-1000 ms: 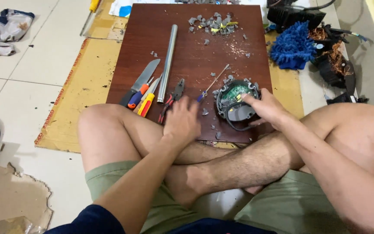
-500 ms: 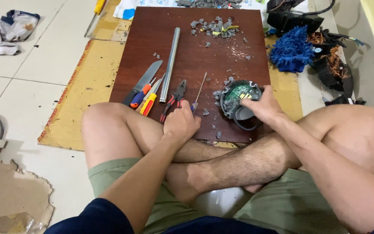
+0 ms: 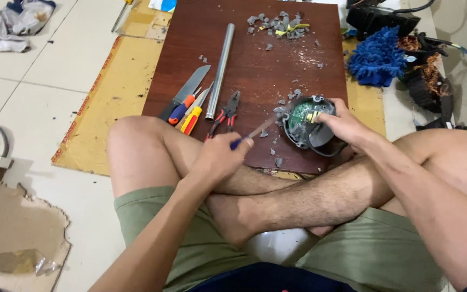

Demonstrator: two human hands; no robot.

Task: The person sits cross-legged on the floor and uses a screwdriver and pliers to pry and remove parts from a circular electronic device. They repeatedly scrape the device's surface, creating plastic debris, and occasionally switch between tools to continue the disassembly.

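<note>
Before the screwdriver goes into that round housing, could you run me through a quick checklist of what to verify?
1. Left hand grips the small screwdriver by its blue handle: ok.
2. Right hand steadies the round housing on the wooden board: ok.
3. Screwdriver tip seated on a screw: cannot tell, the tip is blurred.
4. Green circuit board exposed and reachable: ok.
5. Board around the housing free of grey debris: not ok, fragments lie close by.
6. Pliers and knife within left reach: ok.
</note>
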